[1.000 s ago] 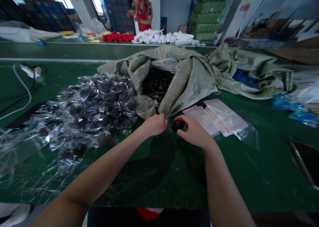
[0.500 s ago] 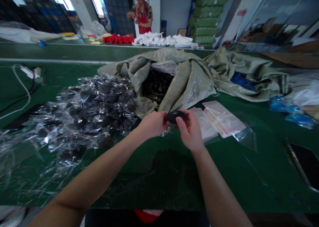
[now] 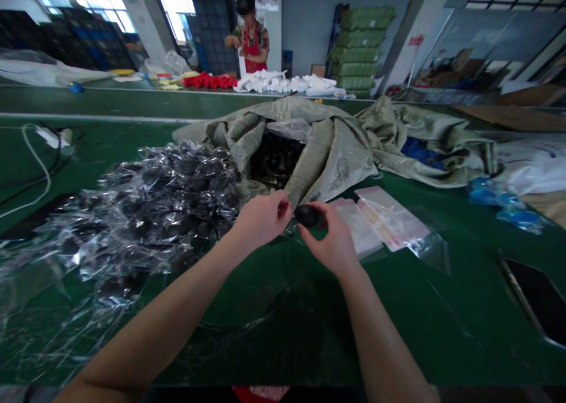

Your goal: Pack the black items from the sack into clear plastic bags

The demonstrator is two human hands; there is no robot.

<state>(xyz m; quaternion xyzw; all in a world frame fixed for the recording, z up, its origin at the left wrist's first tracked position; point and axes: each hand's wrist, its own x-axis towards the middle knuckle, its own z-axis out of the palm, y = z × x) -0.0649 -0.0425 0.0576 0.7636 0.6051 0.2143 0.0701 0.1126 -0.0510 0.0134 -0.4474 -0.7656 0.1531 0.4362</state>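
Note:
Between thumb and fingers, my right hand (image 3: 333,235) grips a round black piece (image 3: 306,215). My left hand (image 3: 264,218) is just left of it, its fingers closed together; a bit of clear film shows below the fingertips, and what they pinch is too small to make out. Behind both hands an open woven sack (image 3: 345,155) holds many loose black pieces (image 3: 279,161). A large heap of black pieces in clear wrappers (image 3: 163,197) lies to the left. Flat clear bags (image 3: 391,217) with reddish edges lie right of my right hand.
A phone (image 3: 535,297) lies at the right. Blue wrapped pieces (image 3: 519,217) and a second sack (image 3: 460,161) are behind it. A white cable (image 3: 38,149) is at the left. Across a far table with red and white items (image 3: 287,83) stands a person (image 3: 254,40).
The camera view has tilted up a little. My right hand's grip on the black piece has shifted, and my left fingers have moved slightly away from it.

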